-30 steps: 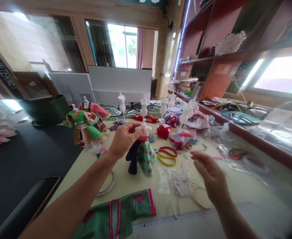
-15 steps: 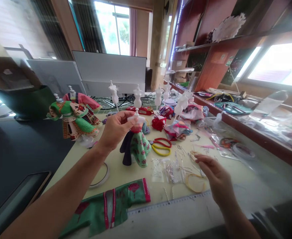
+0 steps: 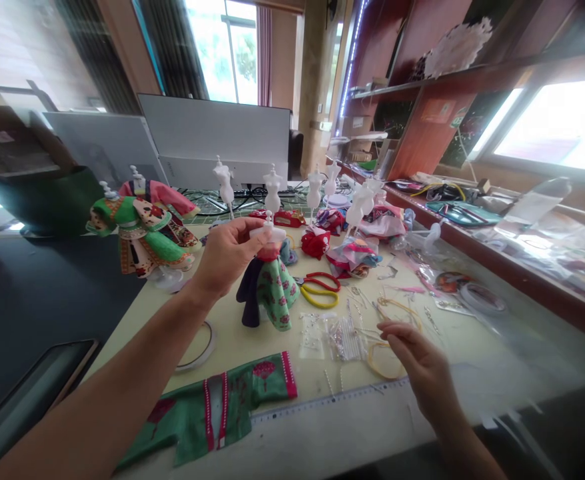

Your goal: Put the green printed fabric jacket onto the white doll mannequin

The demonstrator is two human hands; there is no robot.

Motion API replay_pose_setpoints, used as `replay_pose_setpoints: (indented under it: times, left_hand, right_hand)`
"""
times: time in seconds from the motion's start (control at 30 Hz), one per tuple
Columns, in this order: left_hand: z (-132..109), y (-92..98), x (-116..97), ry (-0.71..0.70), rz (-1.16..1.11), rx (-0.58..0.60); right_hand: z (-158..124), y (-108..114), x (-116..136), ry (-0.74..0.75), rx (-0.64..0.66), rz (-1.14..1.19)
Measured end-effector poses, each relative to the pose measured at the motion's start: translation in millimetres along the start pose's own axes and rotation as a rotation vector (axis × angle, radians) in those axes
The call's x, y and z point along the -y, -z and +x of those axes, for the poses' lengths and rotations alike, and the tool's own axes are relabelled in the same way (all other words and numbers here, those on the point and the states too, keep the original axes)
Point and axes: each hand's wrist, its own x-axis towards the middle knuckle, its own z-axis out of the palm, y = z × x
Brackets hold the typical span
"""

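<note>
**One firm pinch, nothing else held**

From the head view, the left hand (image 3: 225,257) is closed around the neck and shoulders of a small white form (image 3: 268,233), lifting it upright over the bench (image 3: 232,353), near the middle of the view. Below the fingers sits a dress (image 3: 272,297) with a red bodice, green floral skirt and dark panel; whether its hem touches the bench cannot be told.

The right hand (image 3: 415,357) is open and empty, its fingers loosely curved, at about four o'clock from the left hand. It is close above a gold cord (image 3: 385,363) and near a bead bag (image 3: 340,337).

Red-and-yellow scissors (image 3: 317,290) lie at three o'clock from the dress, and a ruler (image 3: 322,400) at five. Costumed forms (image 3: 142,233) stand at nine o'clock, bare forms (image 3: 272,190) at twelve, and a green cloth (image 3: 207,407) lies at seven. Shelves (image 3: 422,87) rise at one o'clock.

A pinch this high suits the work: it keeps the fingers off the fabric, and holding the form upright lets the skirt fall evenly without bunching.
</note>
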Motion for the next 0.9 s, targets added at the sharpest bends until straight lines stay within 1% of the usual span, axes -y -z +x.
replay_pose_setpoints:
  times: [0.1, 0.4, 0.7, 0.83, 0.9]
  left_hand:
    - [-0.1, -1.6, -0.2, 0.002, 0.004, -0.009]
    - [5.3, -3.4, 8.7, -0.002, 0.0, -0.013]
    - [7.1, -1.1, 14.2, -0.029, -0.017, -0.03]
    - [8.3, 1.0, 16.9, -0.059, -0.012, -0.068]
    - [6.5, 3.2, 17.4, -0.101, 0.0, -0.129]
  right_hand:
    - [-1.1, 0.4, -2.1, -0.009, 0.004, 0.016]
    - [-0.5, 0.7, -7.2, -0.034, 0.015, 0.03]
    - [-0.7, -0.6, -4.8, -0.029, 0.026, 0.019]
    - [0.6, -0.6, -3.6, -0.032, 0.03, 0.017]
    - [1.0, -0.3, -3.7, -0.033, 0.026, 0.017]
